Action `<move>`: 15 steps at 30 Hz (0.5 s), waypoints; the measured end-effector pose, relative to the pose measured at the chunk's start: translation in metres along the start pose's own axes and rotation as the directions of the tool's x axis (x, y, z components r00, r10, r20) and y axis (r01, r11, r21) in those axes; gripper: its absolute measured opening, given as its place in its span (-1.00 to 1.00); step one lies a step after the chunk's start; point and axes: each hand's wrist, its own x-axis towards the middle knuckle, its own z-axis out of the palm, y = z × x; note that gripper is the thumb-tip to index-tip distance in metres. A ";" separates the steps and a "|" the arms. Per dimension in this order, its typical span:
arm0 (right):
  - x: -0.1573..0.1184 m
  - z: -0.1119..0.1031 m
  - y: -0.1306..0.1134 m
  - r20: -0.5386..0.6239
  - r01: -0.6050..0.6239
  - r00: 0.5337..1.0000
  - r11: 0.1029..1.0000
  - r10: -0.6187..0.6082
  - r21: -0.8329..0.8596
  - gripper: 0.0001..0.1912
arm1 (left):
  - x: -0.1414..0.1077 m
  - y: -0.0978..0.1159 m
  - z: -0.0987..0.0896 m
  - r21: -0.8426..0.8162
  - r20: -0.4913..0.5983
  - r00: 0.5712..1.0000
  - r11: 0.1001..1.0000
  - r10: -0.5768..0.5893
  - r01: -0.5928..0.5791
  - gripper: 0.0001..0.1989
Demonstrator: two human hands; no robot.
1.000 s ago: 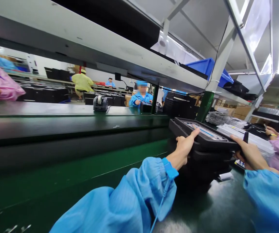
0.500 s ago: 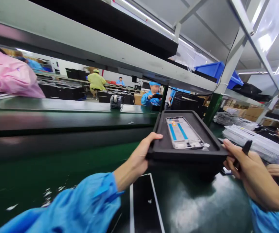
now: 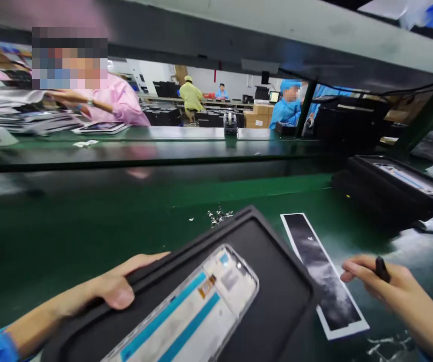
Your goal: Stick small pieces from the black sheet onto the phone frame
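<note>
My left hand (image 3: 120, 286) grips the left edge of a black tray (image 3: 277, 281), thumb over the rim. A silver phone frame (image 3: 216, 301) with two blue strips and an orange flex piece lies tilted in this tray. To the right, my right hand (image 3: 386, 286) is raised off the tray, its fingers curled round a black pen-like tool (image 3: 382, 269). Between the tray and that hand, a dark sheet with a white border (image 3: 314, 251) lies on the green table (image 3: 107, 221).
Small white scraps (image 3: 218, 217) lie beyond the tray. At the right stands a stack of black trays (image 3: 374, 196) with another phone frame on top. A person in pink (image 3: 122, 100) works across the bench at the left. A shelf (image 3: 314, 40) hangs overhead.
The view has swung left. A tray with a phone frame is now near me in my left hand, while the tray stack stands at the right. My right hand has come off the tray edge.
</note>
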 end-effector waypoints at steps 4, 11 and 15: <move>-0.012 0.034 0.006 0.086 -0.016 0.996 0.999 0.020 -0.046 -0.48 | 0.014 0.004 -0.029 0.327 0.348 0.926 0.944 -0.148 0.028 -0.40; -0.036 0.071 0.014 0.346 -0.034 0.936 0.997 0.056 -0.069 -0.46 | 0.013 0.022 -0.023 0.834 0.389 0.919 0.449 -0.064 -0.322 -0.52; -0.055 0.092 0.006 0.219 -0.102 0.972 0.993 0.086 0.063 -0.48 | 0.001 0.008 -0.013 0.915 0.271 0.962 0.320 -0.040 -0.245 -0.47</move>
